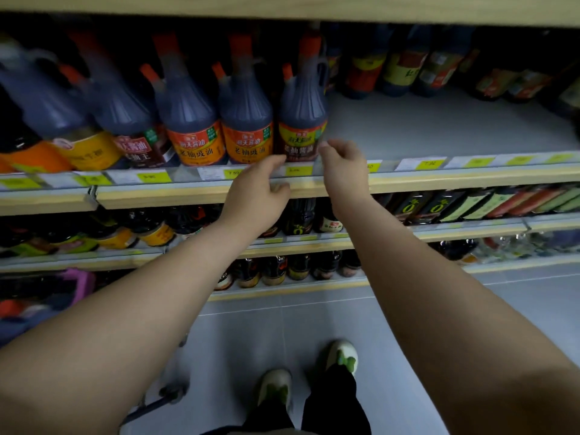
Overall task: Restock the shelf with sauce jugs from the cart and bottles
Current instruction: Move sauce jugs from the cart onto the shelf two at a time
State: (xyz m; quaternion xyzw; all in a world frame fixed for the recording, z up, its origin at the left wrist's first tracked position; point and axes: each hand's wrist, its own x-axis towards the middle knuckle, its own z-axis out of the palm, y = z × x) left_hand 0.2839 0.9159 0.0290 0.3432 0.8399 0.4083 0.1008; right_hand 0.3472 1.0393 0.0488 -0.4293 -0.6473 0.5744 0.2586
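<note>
Left hand (pixel 260 186) and right hand (pixel 342 161), grip unreadable, are flanking the end soy sauce jug (pixel 303 120), risking nudging it off the shelf (pixel 439 127).

Pale grey tiled floor (pixel 533 309) with thin seams fills the near ground. On the far side, store shelving (pixel 470 180) runs left to right in stacked tiers, each board fronted by a light wood edge and yellow-green price labels (pixel 425 164). Dim light; deep shadow under the top board (pixel 282 7).

Dim, soft motion blur, fisheye-bent edges, shadowed shelves
</note>
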